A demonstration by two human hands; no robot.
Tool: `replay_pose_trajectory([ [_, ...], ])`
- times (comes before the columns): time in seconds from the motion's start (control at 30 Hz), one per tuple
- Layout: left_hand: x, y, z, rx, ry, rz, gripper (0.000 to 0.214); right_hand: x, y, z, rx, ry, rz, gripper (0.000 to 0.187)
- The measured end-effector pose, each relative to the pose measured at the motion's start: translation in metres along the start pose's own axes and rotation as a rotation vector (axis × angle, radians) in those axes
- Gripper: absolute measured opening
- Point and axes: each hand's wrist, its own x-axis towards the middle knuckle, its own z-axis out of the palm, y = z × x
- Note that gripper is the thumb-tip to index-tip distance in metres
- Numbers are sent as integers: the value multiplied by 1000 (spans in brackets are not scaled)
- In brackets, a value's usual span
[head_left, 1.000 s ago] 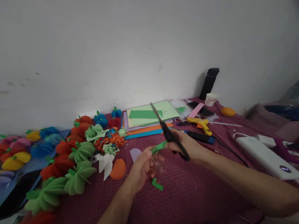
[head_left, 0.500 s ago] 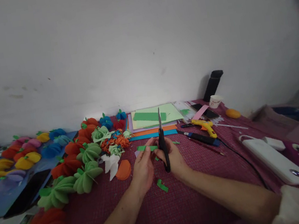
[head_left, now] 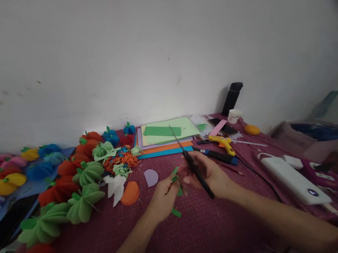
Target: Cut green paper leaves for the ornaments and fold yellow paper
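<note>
Head view: just below the centre of the frame, the left hand (head_left: 162,194) pinches a small green paper strip (head_left: 174,172) between thumb and fingertips. It holds the strip clear of the maroon cloth (head_left: 203,234), probably so that an edge stays free. The right hand (head_left: 210,175) is just beside it, its fingers curled through the handles of black scissors (head_left: 192,166). The blades point toward the upper middle of the frame and look closed, though blur hides the tips. A cut green scrap (head_left: 176,212) lies on the cloth below the hands. Coloured paper sheets (head_left: 170,132) lie within reach above, and paper pumpkins (head_left: 82,203) are lined up at the left, clear of the hands.
</note>
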Motion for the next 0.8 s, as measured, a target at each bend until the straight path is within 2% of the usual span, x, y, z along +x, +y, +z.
replay_pose_trajectory([
  [0.1, -2, -2, 0, 29, -110, -65, 27, -4, 3, 8, 32, -84, 55, 45],
  [0.23, -2, 1, 0, 55, -172, -98, 26, -2, 7, 14, -28, -65, 101, 39],
  [0.4, 1, 7, 5, -125, -94, -112, 16, 4, 19, 15, -120, 118, -28, 42],
  [0.53, 2, 0, 3, -151, 5, -188, 14, 6, 25, 20, -90, 190, -17, 45],
  [0.67, 1, -8, -5, -135, 147, -142, 19, -1, 9, 16, 31, 56, 47, 44],
  [0.8, 1, -6, -10, -169, 110, -73, 23, -25, -15, -9, 72, -152, 219, 39],
])
